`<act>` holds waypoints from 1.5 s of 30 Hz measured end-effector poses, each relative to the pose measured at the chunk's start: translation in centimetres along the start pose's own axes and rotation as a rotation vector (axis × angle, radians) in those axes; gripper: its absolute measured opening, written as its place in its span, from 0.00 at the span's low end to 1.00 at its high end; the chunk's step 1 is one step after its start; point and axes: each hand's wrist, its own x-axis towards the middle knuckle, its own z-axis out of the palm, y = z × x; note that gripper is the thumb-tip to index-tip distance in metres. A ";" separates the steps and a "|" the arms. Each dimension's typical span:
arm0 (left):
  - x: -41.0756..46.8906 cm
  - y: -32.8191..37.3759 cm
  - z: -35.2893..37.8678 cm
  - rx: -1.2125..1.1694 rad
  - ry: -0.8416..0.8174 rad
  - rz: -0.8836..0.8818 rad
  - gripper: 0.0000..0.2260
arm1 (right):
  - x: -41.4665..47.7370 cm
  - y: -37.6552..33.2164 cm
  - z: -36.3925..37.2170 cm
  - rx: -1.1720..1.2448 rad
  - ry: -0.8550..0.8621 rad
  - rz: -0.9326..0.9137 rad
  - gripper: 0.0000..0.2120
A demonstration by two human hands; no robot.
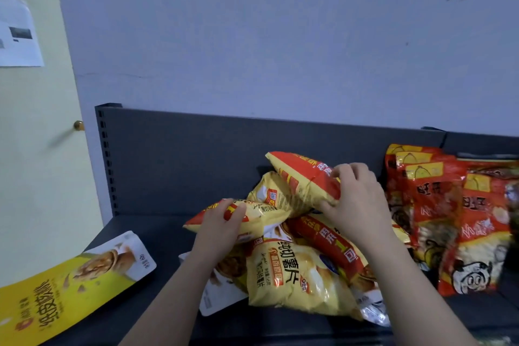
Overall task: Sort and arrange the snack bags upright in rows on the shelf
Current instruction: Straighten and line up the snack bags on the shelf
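Observation:
A heap of yellow-and-red chip bags (pixel 295 270) lies jumbled in the middle of the dark grey shelf (pixel 157 236). My right hand (pixel 356 202) grips the end of one chip bag (pixel 303 177) held above the heap, its length running back and left. My left hand (pixel 222 225) grips the top edge of another chip bag (pixel 258 212) on the left of the heap. Several red snack bags (pixel 449 222) stand upright in a row at the right. A flat yellow-and-white walnut bag (pixel 84 281) lies at the shelf's left front.
The shelf's dark back panel (pixel 196 154) rises behind the bags, with a slotted upright (pixel 106 160) at its left end. A white pouch (pixel 213 298) and a silver bag (pixel 373 309) lie under the heap. A pale door with a paper sheet (pixel 16 34) is on the left.

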 end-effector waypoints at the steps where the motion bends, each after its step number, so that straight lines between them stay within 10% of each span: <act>1: -0.1 -0.1 0.1 -0.009 0.005 0.000 0.24 | -0.5 -0.1 -0.2 0.032 -0.036 0.002 0.24; 11: -2.2 -0.7 -2.1 -0.028 -0.004 -0.034 0.03 | -2.2 -3.5 0.0 0.121 -0.218 0.012 0.29; 15: -3.5 -3.1 -5.9 -0.005 0.109 -0.057 0.28 | -2.0 -8.1 0.5 0.242 -0.187 -0.120 0.24; 22: -6.6 -10.4 -15.8 0.191 0.431 -0.242 0.28 | -3.0 -20.6 5.7 0.560 -0.483 -0.385 0.23; 29: -9.4 -16.5 -19.9 0.346 0.396 -0.549 0.24 | -5.2 -27.5 11.1 0.514 -0.840 -0.382 0.23; 33: -9.7 -16.5 -19.8 0.299 0.418 -0.501 0.23 | -6.1 -28.3 12.5 0.482 -0.870 -0.409 0.11; 41: -8.8 -13.6 -19.8 0.046 0.660 -0.179 0.30 | -4.8 -26.8 14.1 0.409 -0.856 -0.393 0.36; 45: -7.2 -9.4 -21.3 0.067 0.609 0.029 0.30 | -1.5 -26.1 12.4 0.820 -0.942 -0.410 0.41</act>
